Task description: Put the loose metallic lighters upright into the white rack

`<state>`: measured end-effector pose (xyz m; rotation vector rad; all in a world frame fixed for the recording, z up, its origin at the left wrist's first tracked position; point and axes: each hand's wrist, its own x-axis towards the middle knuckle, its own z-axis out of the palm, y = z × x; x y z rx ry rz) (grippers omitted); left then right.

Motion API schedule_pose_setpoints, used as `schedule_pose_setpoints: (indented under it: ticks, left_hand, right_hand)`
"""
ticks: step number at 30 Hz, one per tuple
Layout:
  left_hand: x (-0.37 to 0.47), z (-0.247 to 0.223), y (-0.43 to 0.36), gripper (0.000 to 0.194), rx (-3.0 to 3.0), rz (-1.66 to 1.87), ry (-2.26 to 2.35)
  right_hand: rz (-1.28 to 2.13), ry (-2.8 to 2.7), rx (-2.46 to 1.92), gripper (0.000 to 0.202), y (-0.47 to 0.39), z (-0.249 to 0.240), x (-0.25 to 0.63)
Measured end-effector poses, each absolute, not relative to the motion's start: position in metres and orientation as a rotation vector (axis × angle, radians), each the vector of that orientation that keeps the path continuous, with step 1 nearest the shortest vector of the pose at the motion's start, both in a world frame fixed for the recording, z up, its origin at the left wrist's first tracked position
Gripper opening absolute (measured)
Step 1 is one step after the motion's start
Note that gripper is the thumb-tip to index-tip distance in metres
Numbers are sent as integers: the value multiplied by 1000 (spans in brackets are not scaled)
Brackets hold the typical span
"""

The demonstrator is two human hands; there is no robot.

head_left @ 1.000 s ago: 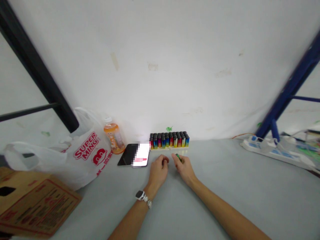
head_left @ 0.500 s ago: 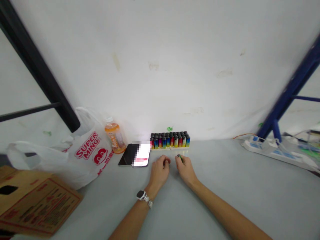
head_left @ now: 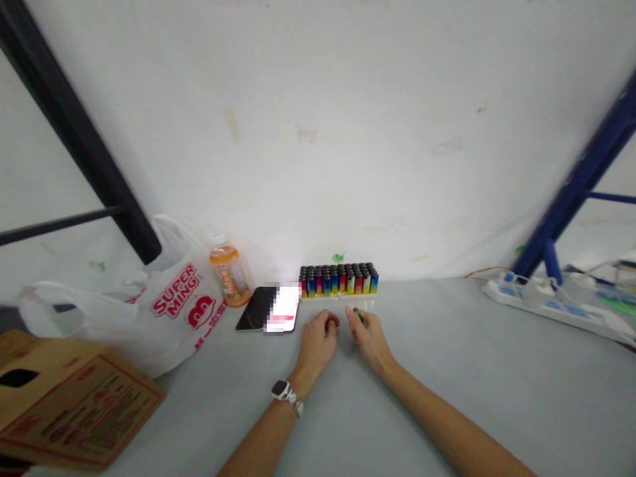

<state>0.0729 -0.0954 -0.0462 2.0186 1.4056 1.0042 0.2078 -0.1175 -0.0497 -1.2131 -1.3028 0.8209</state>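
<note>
My right hand (head_left: 368, 336) is closed around a small green object with a dark end (head_left: 358, 313), perhaps a lighter, most of it hidden by the fingers. Just left of it, my left hand (head_left: 318, 336) rests on the grey table (head_left: 338, 411) with its fingers curled in; whether they hold anything is hidden. A watch (head_left: 281, 389) and a bracelet are on the left wrist. Beyond both hands, against the wall, several multicoloured lighters (head_left: 338, 281) with black tops stand upright in tight rows in a pale tray (head_left: 342, 297).
Left of the lighters lies a tablet or phone (head_left: 256, 308) with a partly bright screen, beside an orange drink bottle (head_left: 229, 275). A white plastic bag (head_left: 169, 324) and a cardboard box (head_left: 84, 404) occupy the left. Power strips (head_left: 556, 308) with cables lie at the right.
My right thumb has lifted slightly from the top of the green object and points more upward. My left hand has hardly moved.
</note>
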Motion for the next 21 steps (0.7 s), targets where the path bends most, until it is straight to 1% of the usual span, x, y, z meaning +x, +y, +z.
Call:
schedule_pose_setpoints:
  ticks: [3,9,16,21]
  left_hand:
    - [73,-45,-96,21,2018,1001,1405]
    - [73,-42,-98,21,2017,985,1414]
    - [73,-40,-99,21,2023,973,1428]
    - [73,-40,-99,21,2037,962,1437]
  right_hand:
    - [786,-1311,-1254,45,-116,-51,208]
    - [674,-1334,-1283,32,-115,-50,206]
    - [699,-1325,-1309,35,-116,-48,206]
    - [725,-1357,-1244,34,-116,-48,206]
